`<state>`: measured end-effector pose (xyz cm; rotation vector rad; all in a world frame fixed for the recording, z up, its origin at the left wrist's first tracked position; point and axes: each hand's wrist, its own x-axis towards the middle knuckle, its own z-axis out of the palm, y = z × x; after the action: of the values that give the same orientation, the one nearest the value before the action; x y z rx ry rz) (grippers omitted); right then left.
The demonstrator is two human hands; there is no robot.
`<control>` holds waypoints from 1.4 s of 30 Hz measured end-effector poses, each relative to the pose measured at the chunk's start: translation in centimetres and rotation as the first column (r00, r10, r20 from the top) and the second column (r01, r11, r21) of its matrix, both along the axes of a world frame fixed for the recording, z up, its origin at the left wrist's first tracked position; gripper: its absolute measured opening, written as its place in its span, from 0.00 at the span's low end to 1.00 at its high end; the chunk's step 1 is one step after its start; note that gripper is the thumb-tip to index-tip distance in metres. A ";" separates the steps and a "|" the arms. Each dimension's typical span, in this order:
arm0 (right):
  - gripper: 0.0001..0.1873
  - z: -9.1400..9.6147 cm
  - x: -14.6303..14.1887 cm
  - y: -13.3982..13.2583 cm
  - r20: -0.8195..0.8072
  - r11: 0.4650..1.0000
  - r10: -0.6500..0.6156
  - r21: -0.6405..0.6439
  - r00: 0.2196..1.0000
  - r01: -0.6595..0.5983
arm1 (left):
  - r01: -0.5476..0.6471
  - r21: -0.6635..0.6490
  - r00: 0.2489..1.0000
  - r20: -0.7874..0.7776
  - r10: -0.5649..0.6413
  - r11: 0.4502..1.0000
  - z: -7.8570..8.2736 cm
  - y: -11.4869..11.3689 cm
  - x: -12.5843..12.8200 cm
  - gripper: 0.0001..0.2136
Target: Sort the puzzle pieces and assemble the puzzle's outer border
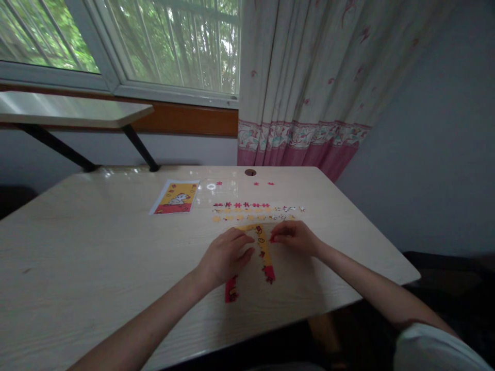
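A partly joined jigsaw (264, 252) in yellow and red lies on the light wooden table (96, 268) in front of me. My left hand (225, 256) rests flat on its left part, fingers stretched toward the joined strip. My right hand (294, 237) sits just right of the strip, fingers curled in a pinch on a small red puzzle piece (272, 238). Beyond both hands, loose puzzle pieces (255, 211) lie sorted in rows, red ones behind, yellow ones in front.
A printed reference picture (176, 197) lies at the back left of the table. A few stray red pieces (263, 183) and a cable hole (250, 172) sit near the far edge. A window, shelf (69, 109) and curtain (309, 93) stand behind.
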<state>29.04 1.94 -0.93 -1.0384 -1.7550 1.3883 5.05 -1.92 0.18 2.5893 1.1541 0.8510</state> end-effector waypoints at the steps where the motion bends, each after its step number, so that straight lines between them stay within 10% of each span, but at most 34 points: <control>1: 0.13 -0.1 -0.4 -0.2 -0.032 0.999 -0.013 -0.036 0.999 0.012 | 0.001 -0.007 1.000 0.013 -0.001 1.000 0.0 -0.1 0.2 0.08; 17: 0.12 0.3 -2.8 -2.3 -0.146 0.989 0.040 -0.133 0.989 -0.059 | 0.092 0.036 0.993 0.067 -0.094 0.995 -0.4 -0.3 1.3 0.08; 23: 0.11 0.9 -2.4 -2.6 0.024 0.996 0.015 0.088 1.000 -0.017 | 0.076 0.051 0.990 0.112 -0.081 0.996 0.0 -0.3 1.1 0.05; 32: 0.07 1.6 -1.5 -3.3 0.312 0.702 -0.116 0.697 0.943 -0.144 | 0.055 0.016 0.982 0.180 -0.057 0.998 0.1 -0.4 1.2 0.04; 42: 0.08 0.4 0.1 -3.8 0.469 0.547 0.117 0.705 0.875 -0.451 | 0.106 -0.081 0.994 0.005 -0.106 0.991 0.2 0.6 -1.0 0.10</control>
<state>29.15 -1.82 -0.52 -0.4958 -2.5660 0.3730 4.06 -1.35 0.37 2.5580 1.0187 0.7659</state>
